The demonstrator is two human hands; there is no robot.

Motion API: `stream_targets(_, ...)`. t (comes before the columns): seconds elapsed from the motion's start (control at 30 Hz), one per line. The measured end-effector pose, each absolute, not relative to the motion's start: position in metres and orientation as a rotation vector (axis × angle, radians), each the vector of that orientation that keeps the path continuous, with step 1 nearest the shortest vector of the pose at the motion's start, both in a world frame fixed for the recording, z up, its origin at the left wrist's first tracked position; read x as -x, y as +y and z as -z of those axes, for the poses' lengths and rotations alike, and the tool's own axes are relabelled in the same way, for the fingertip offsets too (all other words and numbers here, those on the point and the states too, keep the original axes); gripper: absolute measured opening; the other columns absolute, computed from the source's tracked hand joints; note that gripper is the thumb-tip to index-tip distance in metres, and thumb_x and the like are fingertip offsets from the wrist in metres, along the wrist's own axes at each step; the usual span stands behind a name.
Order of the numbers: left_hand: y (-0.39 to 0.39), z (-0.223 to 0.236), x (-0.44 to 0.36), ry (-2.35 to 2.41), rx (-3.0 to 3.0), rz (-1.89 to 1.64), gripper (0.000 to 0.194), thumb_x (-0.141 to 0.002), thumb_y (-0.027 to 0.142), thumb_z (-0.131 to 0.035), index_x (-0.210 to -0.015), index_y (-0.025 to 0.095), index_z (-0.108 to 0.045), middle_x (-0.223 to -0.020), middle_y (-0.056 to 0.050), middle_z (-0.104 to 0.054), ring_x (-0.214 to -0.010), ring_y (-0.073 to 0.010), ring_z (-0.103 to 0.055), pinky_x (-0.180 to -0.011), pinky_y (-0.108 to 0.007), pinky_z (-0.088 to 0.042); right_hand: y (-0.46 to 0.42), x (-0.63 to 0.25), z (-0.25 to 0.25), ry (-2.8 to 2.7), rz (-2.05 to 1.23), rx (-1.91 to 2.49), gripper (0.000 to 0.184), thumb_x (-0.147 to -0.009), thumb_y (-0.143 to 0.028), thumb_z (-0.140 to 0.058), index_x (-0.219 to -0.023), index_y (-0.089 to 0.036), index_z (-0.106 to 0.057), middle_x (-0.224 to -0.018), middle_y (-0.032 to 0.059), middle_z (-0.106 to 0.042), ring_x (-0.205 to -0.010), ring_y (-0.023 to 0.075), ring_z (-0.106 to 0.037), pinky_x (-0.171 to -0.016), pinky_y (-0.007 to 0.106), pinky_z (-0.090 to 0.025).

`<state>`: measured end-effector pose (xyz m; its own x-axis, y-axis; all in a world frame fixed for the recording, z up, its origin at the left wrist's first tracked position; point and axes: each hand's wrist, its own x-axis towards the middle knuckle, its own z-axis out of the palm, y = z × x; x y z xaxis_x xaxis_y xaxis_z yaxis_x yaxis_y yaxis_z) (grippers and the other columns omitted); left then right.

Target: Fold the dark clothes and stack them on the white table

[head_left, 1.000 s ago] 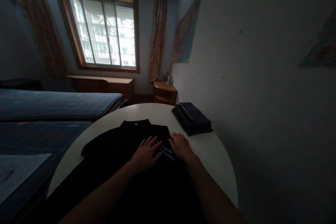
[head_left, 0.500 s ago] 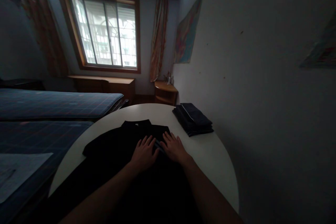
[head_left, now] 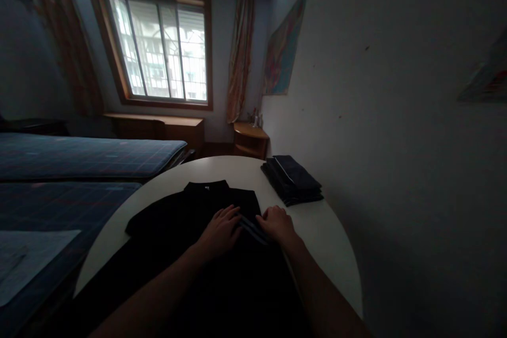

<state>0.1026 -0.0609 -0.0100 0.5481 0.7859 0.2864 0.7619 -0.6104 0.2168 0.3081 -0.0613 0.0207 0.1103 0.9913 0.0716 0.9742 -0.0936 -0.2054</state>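
Observation:
A black collared shirt [head_left: 174,216] is spread on the round white table [head_left: 336,243], its collar toward the window. Pale stripes cross a folded part of it between my hands. My left hand [head_left: 222,228] lies on the shirt with its fingers stretched out, just left of the stripes. At the shirt's right edge, my right hand [head_left: 278,224] has its fingers bent in on the cloth; the fingertips are partly hidden. The lower part of the shirt is too dark to make out.
A stack of folded dark clothes [head_left: 293,179] sits at the table's right rear, near the wall. Beds with plaid mattresses [head_left: 87,156] stand to the left. Beyond the table are a small corner cabinet [head_left: 251,134] and a window [head_left: 158,53].
My right hand has shifted right to the shirt's edge, and its fingers have gone from spread to bent. More stripes show between the hands. My left hand has barely moved.

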Motion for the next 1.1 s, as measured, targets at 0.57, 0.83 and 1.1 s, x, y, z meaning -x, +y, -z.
stream_targets(0.57,-0.059,0.002,-0.103,1.792,-2.486,-0.643,0.024,-0.097,0.025,-0.048,-0.112,0.024,-0.066,-0.112,-0.006,-0.067,-0.106,-0.0248,-0.059,-0.090,-0.038,-0.044,-0.064,-0.302,-0.018,-1.993,-0.175,2.107,0.034,-0.090,-0.046,-0.052,-0.106,-0.018,-0.065,-0.111,0.0113,-0.068,-0.104,0.0246,-0.063,-0.084,0.035,-0.044)
stream_targets(0.83,-0.056,0.000,-0.101,1.789,-2.462,-0.661,0.022,-0.095,0.020,-0.046,-0.104,0.023,-0.066,-0.106,-0.006,-0.068,-0.100,-0.0226,-0.062,-0.088,-0.035,-0.045,-0.063,-0.302,-0.018,-1.989,-0.178,2.101,0.040,-0.091,-0.046,-0.051,-0.117,-0.018,-0.063,-0.119,0.0128,-0.065,-0.111,0.0269,-0.060,-0.091,0.037,-0.044)
stream_targets(1.1,-0.058,0.008,-0.103,1.565,-2.579,-0.715,0.033,-0.094,0.027,-0.050,-0.125,0.022,-0.063,-0.135,-0.006,-0.060,-0.123,-0.0236,-0.054,-0.107,-0.039,-0.039,-0.066,-0.296,-0.010,-2.300,-0.302,1.914,0.066,-0.098,-0.058,-0.034,-0.154,-0.023,-0.030,-0.161,0.0070,-0.023,-0.147,0.0320,-0.020,-0.117,0.054,-0.013)
